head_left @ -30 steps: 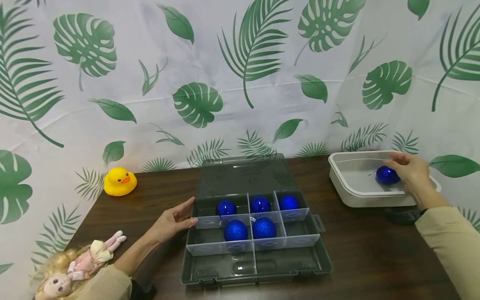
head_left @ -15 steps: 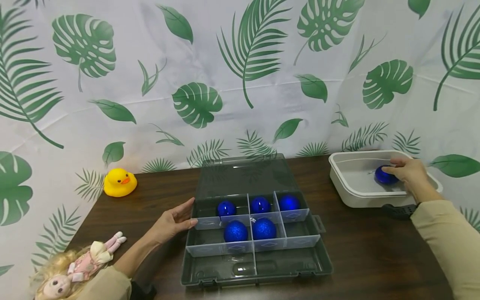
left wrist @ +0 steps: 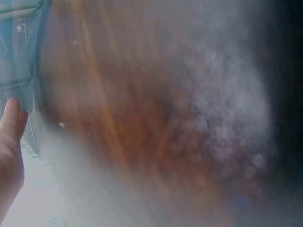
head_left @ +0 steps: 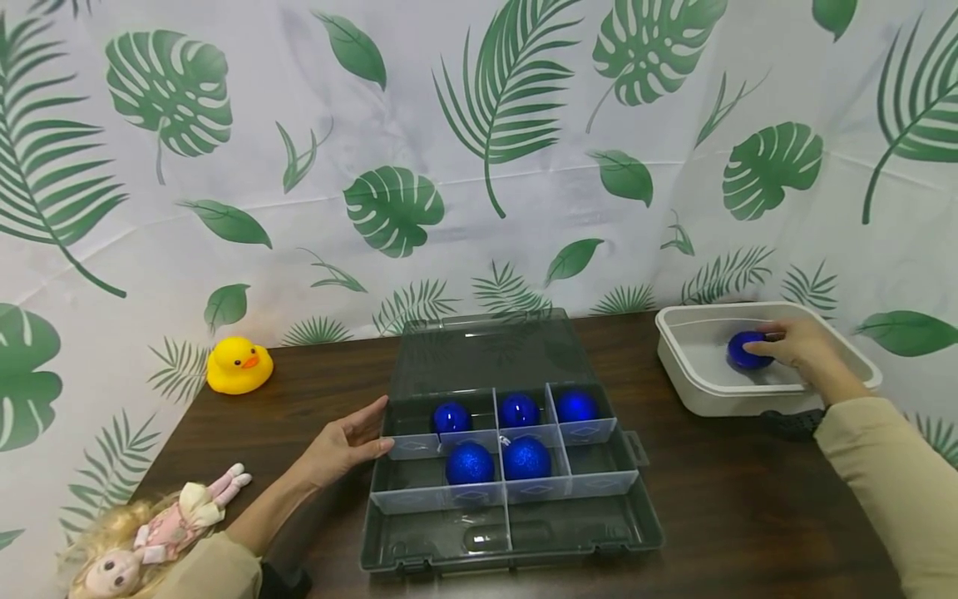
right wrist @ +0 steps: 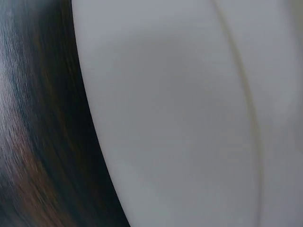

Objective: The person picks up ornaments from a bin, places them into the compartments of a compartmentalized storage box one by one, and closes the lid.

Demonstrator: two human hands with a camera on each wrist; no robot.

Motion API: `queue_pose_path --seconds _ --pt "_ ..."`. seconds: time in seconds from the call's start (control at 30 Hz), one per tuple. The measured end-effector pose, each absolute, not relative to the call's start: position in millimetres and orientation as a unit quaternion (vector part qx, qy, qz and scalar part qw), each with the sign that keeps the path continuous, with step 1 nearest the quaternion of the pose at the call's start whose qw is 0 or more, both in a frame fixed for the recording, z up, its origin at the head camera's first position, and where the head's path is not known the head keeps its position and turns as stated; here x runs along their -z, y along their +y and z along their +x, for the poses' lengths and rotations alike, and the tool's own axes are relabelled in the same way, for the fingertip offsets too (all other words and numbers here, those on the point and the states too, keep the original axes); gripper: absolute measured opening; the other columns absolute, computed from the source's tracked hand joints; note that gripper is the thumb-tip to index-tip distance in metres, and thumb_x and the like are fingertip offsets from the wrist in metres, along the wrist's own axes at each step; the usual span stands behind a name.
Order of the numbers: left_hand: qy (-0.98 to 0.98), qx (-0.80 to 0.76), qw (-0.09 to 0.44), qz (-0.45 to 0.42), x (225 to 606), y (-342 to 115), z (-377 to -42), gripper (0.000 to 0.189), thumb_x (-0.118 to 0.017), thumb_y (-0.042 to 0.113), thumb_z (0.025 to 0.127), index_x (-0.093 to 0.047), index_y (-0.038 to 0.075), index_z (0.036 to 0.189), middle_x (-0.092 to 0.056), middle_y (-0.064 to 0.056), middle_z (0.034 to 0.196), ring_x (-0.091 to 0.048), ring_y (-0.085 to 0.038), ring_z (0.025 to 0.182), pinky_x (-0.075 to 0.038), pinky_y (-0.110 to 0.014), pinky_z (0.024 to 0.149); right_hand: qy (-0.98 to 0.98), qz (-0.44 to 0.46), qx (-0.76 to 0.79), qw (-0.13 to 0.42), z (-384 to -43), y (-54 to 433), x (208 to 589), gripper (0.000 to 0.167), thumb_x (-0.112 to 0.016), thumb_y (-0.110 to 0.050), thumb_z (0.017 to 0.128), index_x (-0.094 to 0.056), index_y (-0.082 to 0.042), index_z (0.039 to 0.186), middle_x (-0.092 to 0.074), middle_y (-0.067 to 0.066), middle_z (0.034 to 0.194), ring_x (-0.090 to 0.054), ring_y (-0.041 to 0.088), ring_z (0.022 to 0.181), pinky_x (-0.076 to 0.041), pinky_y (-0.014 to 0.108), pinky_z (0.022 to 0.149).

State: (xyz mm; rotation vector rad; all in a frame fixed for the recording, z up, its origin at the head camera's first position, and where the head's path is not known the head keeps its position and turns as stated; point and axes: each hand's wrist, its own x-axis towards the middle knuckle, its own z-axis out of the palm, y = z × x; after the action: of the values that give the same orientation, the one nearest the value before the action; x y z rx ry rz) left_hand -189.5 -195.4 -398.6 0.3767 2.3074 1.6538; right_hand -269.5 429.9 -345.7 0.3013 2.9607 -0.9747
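Observation:
In the head view, my right hand [head_left: 804,353] pinches a shiny blue bauble [head_left: 747,351] between thumb and fingers, inside the white plastic tub [head_left: 677,378] at the right. My left hand [head_left: 340,445] lies against the left side of a dark, see-through divider box [head_left: 576,524], its fingers straight and touching the edge. The box's lid [head_left: 486,353] is folded back toward the wall. Several blue baubles [head_left: 470,462] sit in the box's back and middle rows, some glossy, some glittery. The right wrist view shows only the tub wall [right wrist: 165,118] and tabletop.
A yellow rubber duck [head_left: 239,366] stands at the back left of the dark wooden table [head_left: 733,491]. A blond doll [head_left: 168,532] lies by my left forearm. A leaf-printed cloth [head_left: 479,125] hangs behind the table.
My right hand has shifted left inside the tub, and the blue bauble has moved left with it. The left hand and the box have stayed put.

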Motion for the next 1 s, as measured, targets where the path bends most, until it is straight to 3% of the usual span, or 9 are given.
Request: queue_pose_path --seconds 0.1,0.2,0.27,0.33,0.43,0.5,0.53,0.67,1.0 --pt "0.799 -0.57 0.139 0.131 398.2 -195.2 -189.3 0.075 -0.067 0.018 0.088 -0.025 0.002 0.148 -0.024 -0.025 0.151 -0.031 -0.044 0.135 -0.032 -0.05 0.106 0.949 0.045 0.313 0.007 -269.9 424.9 344.0 0.064 -0.057 -0.025 0.093 -0.032 0.021 0.131 -0.036 0.044 0.128 -0.037 0.056 0.117 -0.036 0.061 0.095" --pt "0.799 -0.569 0.14 0.135 397.1 -195.0 -189.5 0.075 -0.067 0.018 0.088 -0.025 0.002 0.148 -0.024 -0.025 0.151 -0.031 -0.044 0.135 -0.032 -0.05 0.106 0.941 -0.009 0.337 -0.013 -269.0 419.1 342.7 0.064 -0.056 -0.028 0.095 -0.033 0.018 0.133 -0.04 0.042 0.129 -0.043 0.05 0.115 -0.05 0.034 0.087" --pt "0.8 -0.567 0.14 0.138 396.4 -195.1 -190.1 0.075 -0.066 0.018 0.088 -0.025 0.002 0.148 -0.023 -0.024 0.151 -0.031 -0.043 0.135 -0.032 -0.05 0.106 0.933 -0.033 0.358 -0.027 -266.7 416.2 341.1 0.064 -0.058 -0.029 0.094 -0.035 0.016 0.134 -0.044 0.039 0.128 -0.055 0.028 0.108 -0.049 0.015 0.077" --pt "0.801 -0.566 0.139 0.138 395.8 -195.4 -190.7 0.075 -0.066 0.019 0.088 -0.025 0.003 0.148 -0.024 -0.024 0.151 -0.031 -0.043 0.135 -0.032 -0.05 0.106 0.921 -0.049 0.384 -0.033 -263.6 414.2 339.3 0.063 -0.059 -0.027 0.094 -0.036 0.014 0.135 -0.055 0.022 0.122 -0.057 0.005 0.099 -0.042 0.003 0.068" --pt "0.802 -0.565 0.14 0.136 395.7 -196.3 -191.3 0.074 -0.066 0.019 0.088 -0.025 0.003 0.148 -0.024 -0.023 0.151 -0.031 -0.043 0.135 -0.031 -0.05 0.107 0.906 -0.066 0.417 -0.035 -258.1 410.8 335.9 0.061 -0.06 -0.026 0.093 -0.037 0.009 0.137 -0.055 -0.013 0.111 -0.046 -0.019 0.089 -0.042 0.002 0.07" --pt "0.802 -0.564 0.142 0.134 395.9 -196.8 -191.2 0.075 -0.066 0.019 0.088 -0.025 0.003 0.148 -0.024 -0.023 0.151 -0.031 -0.042 0.135 -0.031 -0.05 0.107 0.901 -0.072 0.427 -0.029 -254.0 406.4 332.6 0.06 -0.06 -0.027 0.093 -0.037 0.004 0.139 -0.047 -0.026 0.106 -0.046 -0.019 0.091 -0.042 0.003 0.072" --pt "0.801 -0.565 0.143 0.134 396.1 -197.0 -191.1 0.075 -0.066 0.019 0.088 -0.025 0.003 0.148 -0.024 -0.023 0.151 -0.031 -0.042 0.135 -0.03 -0.05 0.107 0.898 -0.08 0.433 -0.026 -252.0 403.3 330.9 0.059 -0.059 -0.026 0.093 -0.037 0.003 0.139 -0.047 -0.027 0.107 -0.047 -0.017 0.093 -0.043 0.004 0.073" --pt "0.8 -0.568 0.144 0.131 396.8 -197.3 -190.7 0.075 -0.067 0.019 0.088 -0.025 0.003 0.148 -0.024 -0.023 0.151 -0.03 -0.042 0.135 -0.03 -0.05 0.107 0.886 -0.103 0.452 0.004 -242.3 384.7 323.1 0.054 -0.058 -0.024 0.094 -0.039 -0.003 0.139 -0.049 -0.019 0.114 -0.05 -0.01 0.099 -0.045 0.007 0.077" --pt "0.802 -0.565 0.144 0.13 396.0 -197.5 -191.9 0.075 -0.066 0.019 0.088 -0.025 0.002 0.148 -0.025 -0.023 0.151 -0.03 -0.042 0.136 -0.03 -0.05 0.107 0.833 -0.25 0.484 0.097 -224.6 335.7 313.3 0.044 -0.056 -0.004 0.092 -0.046 -0.003 0.135 -0.058 -0.012 0.12 -0.058 0.004 0.106 -0.051 0.019 0.085"
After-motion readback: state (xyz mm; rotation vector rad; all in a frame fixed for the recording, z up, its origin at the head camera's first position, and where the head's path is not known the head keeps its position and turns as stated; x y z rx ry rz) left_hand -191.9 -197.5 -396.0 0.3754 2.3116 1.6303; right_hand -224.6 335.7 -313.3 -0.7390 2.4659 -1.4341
